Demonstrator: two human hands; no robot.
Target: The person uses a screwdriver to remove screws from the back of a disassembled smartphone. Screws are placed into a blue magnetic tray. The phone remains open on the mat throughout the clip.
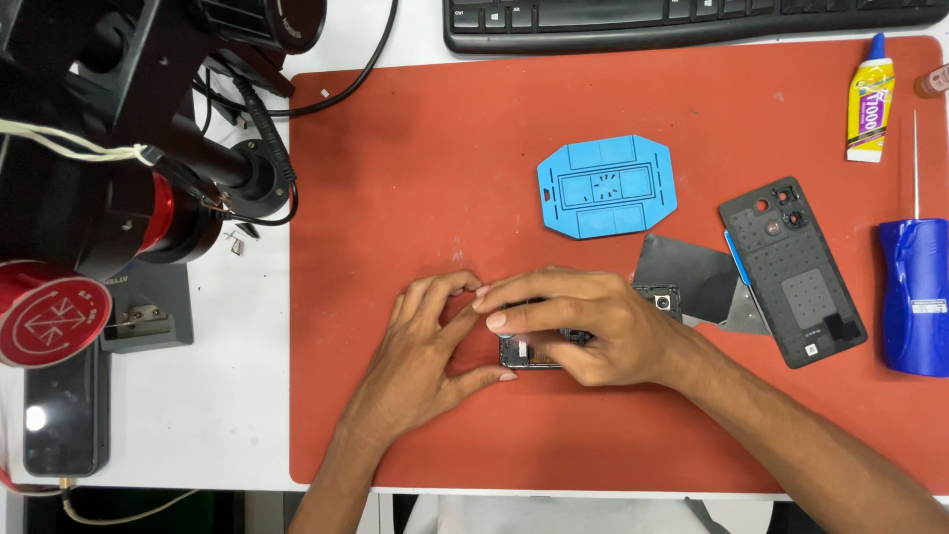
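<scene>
1. The red work mat (415,148) on the white desk (198,415) serves as the landmark; both hands meet over its lower middle.
2. The left hand (420,361) rests on the mat with its fingers (435,292) curled and its thumb touching the near left corner of an opened phone (529,353).
3. The right hand (578,321) lies across the phone, covering most of it, its fingers (514,316) pressed together on the phone's upper side; only a dark strip of the phone shows beneath.
4. Just right of the hands, still on the mat, lie a grey metal sheet (692,272) and a dark back cover (794,272) with camera holes, inner side up.
5. Farther up the mat's middle lies a blue plastic jig (607,186).
6. Off the mat's right edge stands a blue screwdriver (914,287), with a glue tube (871,99) at the mat's far right corner.
7. Beyond the mat's far edge sits a black keyboard (682,20); left of the mat stands a black microscope stand (129,148).
</scene>
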